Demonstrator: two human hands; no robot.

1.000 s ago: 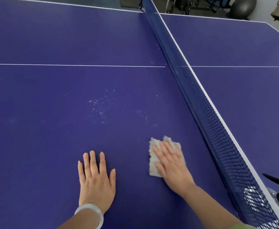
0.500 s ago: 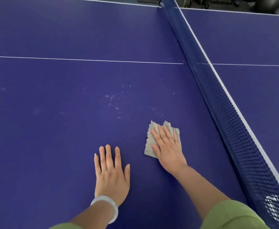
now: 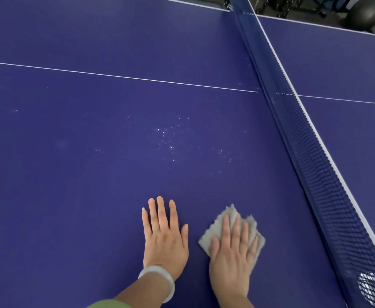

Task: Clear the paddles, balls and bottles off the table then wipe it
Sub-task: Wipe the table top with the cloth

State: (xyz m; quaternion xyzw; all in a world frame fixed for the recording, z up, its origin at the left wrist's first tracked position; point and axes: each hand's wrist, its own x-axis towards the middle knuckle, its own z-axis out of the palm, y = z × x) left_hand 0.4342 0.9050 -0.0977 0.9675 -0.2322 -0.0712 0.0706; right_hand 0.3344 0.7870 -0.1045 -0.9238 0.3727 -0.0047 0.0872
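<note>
The right hand lies flat, fingers straight, pressing the cloth onto the bench; the left hand is released, palm down just beside it; white specks lie well beyond the fingertips. A short stroke misses them, and the unpinched cloth may slip free.

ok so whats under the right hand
A grey cloth lies under the right hand, pressed flat on the blue table. Its ragged edges show beyond the fingers; its middle and the table beneath are covered.
</note>
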